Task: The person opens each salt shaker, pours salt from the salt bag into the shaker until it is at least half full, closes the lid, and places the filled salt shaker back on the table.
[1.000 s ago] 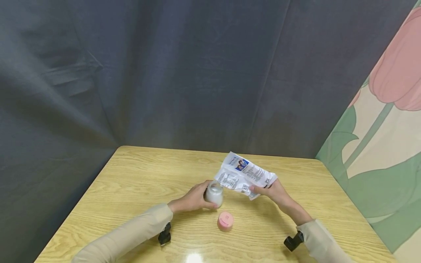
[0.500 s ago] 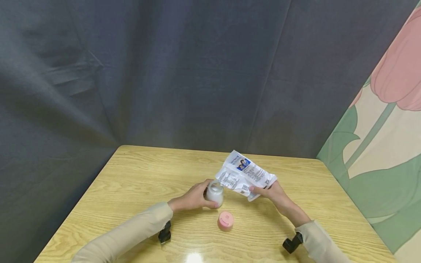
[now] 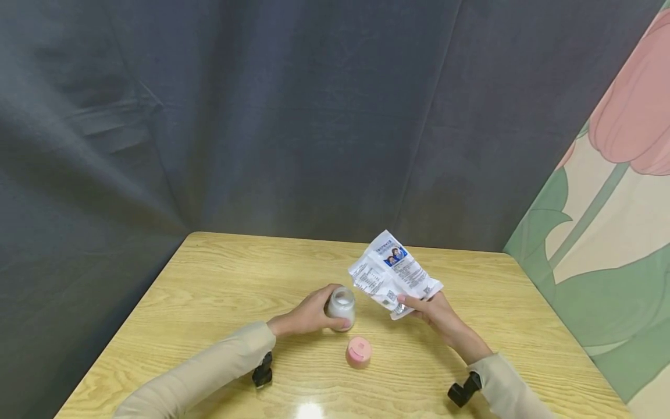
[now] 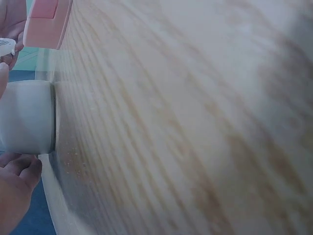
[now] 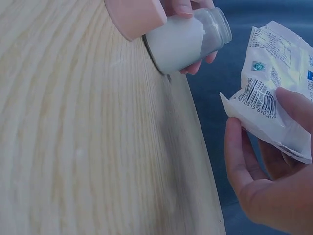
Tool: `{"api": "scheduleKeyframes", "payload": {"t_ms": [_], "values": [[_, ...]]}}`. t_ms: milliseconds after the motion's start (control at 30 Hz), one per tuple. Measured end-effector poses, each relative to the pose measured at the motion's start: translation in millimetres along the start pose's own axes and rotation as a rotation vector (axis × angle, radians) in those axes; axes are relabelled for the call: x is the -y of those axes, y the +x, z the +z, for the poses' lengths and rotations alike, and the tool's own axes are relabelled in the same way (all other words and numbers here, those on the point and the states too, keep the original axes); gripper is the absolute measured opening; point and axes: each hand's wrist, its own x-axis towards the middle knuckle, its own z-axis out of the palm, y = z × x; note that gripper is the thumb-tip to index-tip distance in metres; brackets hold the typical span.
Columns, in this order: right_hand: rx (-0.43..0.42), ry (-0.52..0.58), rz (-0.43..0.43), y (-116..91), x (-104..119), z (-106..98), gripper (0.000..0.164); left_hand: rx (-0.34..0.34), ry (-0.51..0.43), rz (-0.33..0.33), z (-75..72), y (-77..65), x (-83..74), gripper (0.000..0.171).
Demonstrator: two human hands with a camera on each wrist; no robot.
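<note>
My left hand [image 3: 311, 314] grips a clear glass jar [image 5: 183, 41] standing on the table, thumb on the near side and fingers round the far side. White contents fill most of the jar, and its mouth is uncovered. To the right, my right hand [image 3: 437, 314] holds a white printed plastic pouch [image 3: 396, 274] by its lower end, thumb on top and fingers beneath. The pouch is tilted above the table, its left corner apart from the jar's mouth. A pink lid [image 3: 359, 352] lies on the table just in front of the jar.
The wooden table [image 3: 235, 262] has a light grain and a bright reflection near its front. A dark curtain [image 3: 314, 128] hangs behind and to the left. On the right stands a wall panel [image 3: 602, 250] with a pink tulip pattern.
The pouch has swung up and right, its left corner moving away from the jar's mouth. The left hand, the jar and the pink lid have stayed nearly in place.
</note>
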Motion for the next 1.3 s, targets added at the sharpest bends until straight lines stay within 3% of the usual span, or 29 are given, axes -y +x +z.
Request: {"api": "scheduleKeyframes", "payload": {"t_ms": [433, 833, 1100, 1300], "values": [[-0.002, 0.122, 0.001, 2.2, -0.7, 4.4, 0.039, -0.019, 0.027, -0.048, -0.5, 4.9, -9.6, 0.073], [0.002, 0.203, -0.006, 4.3, -1.7, 10.1, 0.042, -0.060, 0.026, -0.034, -0.5, 8.0, -16.2, 0.073], [-0.001, 0.233, -0.007, 3.4, -2.7, 13.2, 0.040, -0.152, 0.035, 0.034, -6.7, 16.8, -27.6, 0.067], [-0.001, 0.257, -0.012, 4.0, -1.8, 15.4, 0.039, -0.165, 0.029, 0.072, -6.9, 22.8, -32.4, 0.062]]}}
